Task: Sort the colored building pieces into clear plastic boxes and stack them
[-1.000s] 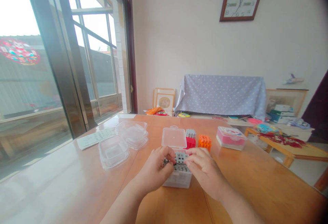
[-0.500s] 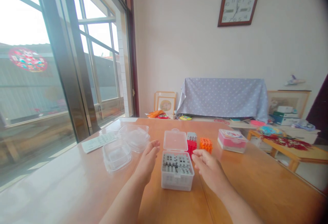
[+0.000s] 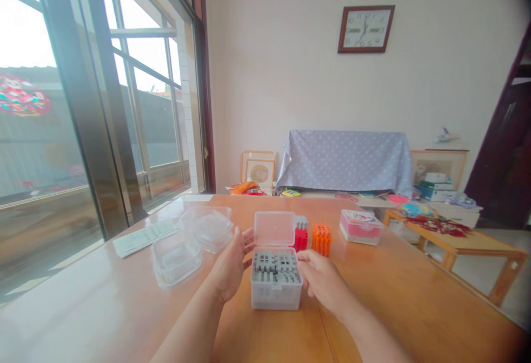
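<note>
A small clear plastic box (image 3: 275,295) stands on the wooden table (image 3: 415,296), filled with grey building blocks (image 3: 275,267). Its hinged lid (image 3: 274,228) stands open behind it. My left hand (image 3: 230,266) is at the box's left side, fingers stretched toward the lid. My right hand (image 3: 321,277) is at the box's right side, fingers loosely curled and holding nothing. Just behind the box sit a red block cluster (image 3: 301,238), a grey block cluster (image 3: 301,222) and an orange block cluster (image 3: 321,239).
Clear plastic containers (image 3: 176,258) and lids (image 3: 207,227) lie to the left, beside a paper sheet (image 3: 141,237). A pink lidded box (image 3: 360,226) sits to the right. Beyond the table are a low side table (image 3: 456,241) and a cloth-covered piece of furniture (image 3: 344,158). A window runs along the left.
My hands lifted off the grey blocks they were pressing into the box, moved apart, then came back beside the box. The view has shifted a little to the right.
</note>
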Available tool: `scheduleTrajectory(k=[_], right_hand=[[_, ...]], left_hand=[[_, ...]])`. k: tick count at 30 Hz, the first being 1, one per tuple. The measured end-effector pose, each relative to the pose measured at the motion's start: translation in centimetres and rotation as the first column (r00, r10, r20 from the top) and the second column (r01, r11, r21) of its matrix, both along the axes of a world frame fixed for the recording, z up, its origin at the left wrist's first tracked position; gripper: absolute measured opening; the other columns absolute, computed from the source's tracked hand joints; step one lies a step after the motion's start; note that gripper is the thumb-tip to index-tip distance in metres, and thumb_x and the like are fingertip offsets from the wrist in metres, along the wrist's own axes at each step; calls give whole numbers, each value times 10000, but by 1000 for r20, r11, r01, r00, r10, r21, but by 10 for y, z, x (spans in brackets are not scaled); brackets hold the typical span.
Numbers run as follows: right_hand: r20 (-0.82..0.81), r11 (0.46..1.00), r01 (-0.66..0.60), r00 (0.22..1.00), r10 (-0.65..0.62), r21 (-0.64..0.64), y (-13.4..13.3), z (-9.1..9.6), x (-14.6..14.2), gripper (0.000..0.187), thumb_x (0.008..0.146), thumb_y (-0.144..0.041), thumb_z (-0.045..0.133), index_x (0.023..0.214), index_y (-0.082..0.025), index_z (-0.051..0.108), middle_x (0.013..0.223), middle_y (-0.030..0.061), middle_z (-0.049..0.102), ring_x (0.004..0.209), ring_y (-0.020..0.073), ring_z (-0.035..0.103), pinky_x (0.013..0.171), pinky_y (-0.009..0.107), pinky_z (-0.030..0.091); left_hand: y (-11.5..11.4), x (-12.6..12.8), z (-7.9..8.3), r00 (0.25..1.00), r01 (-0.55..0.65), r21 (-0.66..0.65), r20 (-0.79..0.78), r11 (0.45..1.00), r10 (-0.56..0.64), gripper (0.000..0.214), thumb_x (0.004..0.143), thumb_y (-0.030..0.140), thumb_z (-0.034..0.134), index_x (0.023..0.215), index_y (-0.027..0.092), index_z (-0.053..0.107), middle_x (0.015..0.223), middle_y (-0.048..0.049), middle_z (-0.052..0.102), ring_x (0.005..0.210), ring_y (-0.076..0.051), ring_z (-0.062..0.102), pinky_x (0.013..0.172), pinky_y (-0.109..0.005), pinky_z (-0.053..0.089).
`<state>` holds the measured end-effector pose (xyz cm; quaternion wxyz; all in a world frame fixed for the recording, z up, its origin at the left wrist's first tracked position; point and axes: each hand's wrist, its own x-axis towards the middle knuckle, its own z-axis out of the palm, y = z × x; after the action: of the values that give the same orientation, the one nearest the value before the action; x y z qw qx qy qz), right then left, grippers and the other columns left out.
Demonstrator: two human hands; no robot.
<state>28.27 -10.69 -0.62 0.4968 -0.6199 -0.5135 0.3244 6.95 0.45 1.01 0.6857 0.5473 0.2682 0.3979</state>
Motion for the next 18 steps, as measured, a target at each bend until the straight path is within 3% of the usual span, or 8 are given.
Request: scheduleTrajectory(k=[6, 11, 14, 18], right_hand=[[80, 997, 70, 994, -72, 27, 1, 2, 7, 404, 925, -501, 418, 999, -197, 674, 627, -29, 614, 515, 131, 557, 531, 248, 448], [90, 974, 176, 978, -190, 140, 1, 6, 12, 493, 922, -589, 427, 1023, -200, 712, 858, 55, 719, 769, 199, 662, 678, 302, 520], [98, 967, 145, 981, -168, 208, -2, 10, 10, 508, 926, -611, 440, 1105, -218, 709, 1064, 83, 735, 958, 244, 677, 779, 340, 543], [191, 957, 17, 979, -76, 291, -5, 14, 5, 479, 933, -576, 487, 1217, -240, 675, 1278, 97, 657, 1196, 256, 593, 1004, 396, 491]], left_hand=[[-1, 1, 0, 1000, -20, 58, -15, 998, 21, 726, 860, 803, 304, 1141, 200, 594, 1273, -109, 611, 1206, -254, 528, 948, -400, 440], [-5, -2, -2, 998, -62, 79, -18, 995, 64, 596, 884, 730, 405, 1023, 185, 603, 1185, -96, 624, 1126, -240, 564, 927, -377, 439], [-9, -5, -1, 997, -47, 146, -48, 988, 55, 454, 910, 618, 494, 1009, 191, 614, 1154, -70, 623, 1107, -219, 555, 917, -347, 429], [-14, -9, 2, 995, 17, 232, -97, 972, 6, 300, 889, 481, 611, 965, 191, 598, 1020, -28, 640, 992, -187, 574, 891, -321, 414]])
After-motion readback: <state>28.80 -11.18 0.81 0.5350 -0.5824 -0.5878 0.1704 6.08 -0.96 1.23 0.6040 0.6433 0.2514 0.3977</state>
